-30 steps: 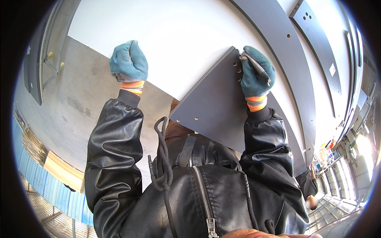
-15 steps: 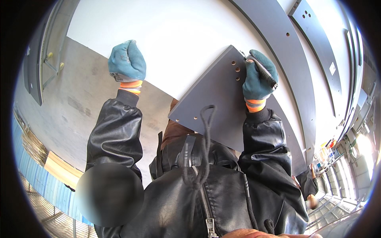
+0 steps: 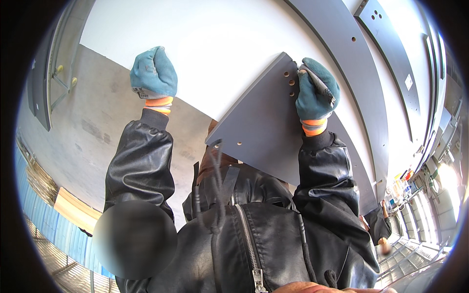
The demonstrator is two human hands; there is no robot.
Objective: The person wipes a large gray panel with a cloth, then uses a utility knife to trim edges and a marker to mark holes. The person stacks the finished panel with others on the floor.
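Both my hands wear teal coated gloves with orange cuffs. My left hand (image 3: pixel 154 73) is closed in a fist near the edge of a white board (image 3: pixel 205 53); whether anything is inside the fist is hidden. A dark grey panel (image 3: pixel 264 115) with drilled holes lies on the near side of that board, one corner pointing away from me. At the panel's right edge, close to the far corner, my right hand (image 3: pixel 312 100) is closed around a slim grey hand tool (image 3: pixel 320 86). The tool's exact kind does not show, and its far end is mostly covered by the glove.
Long grey panels (image 3: pixel 351 68) with holes lie to the right on the white surface, one bearing a white label (image 3: pixel 408 82). Concrete floor (image 3: pixel 102 107) lies on the left, near a panel on a metal frame (image 3: pixel 43 93). Another person's arm (image 3: pixel 378 224) shows at lower right.
My right hand and the tool have shifted slightly away from me along the panel's edge. The left fist stays closed in nearly the same place. My jacket's drawstring has swung left.
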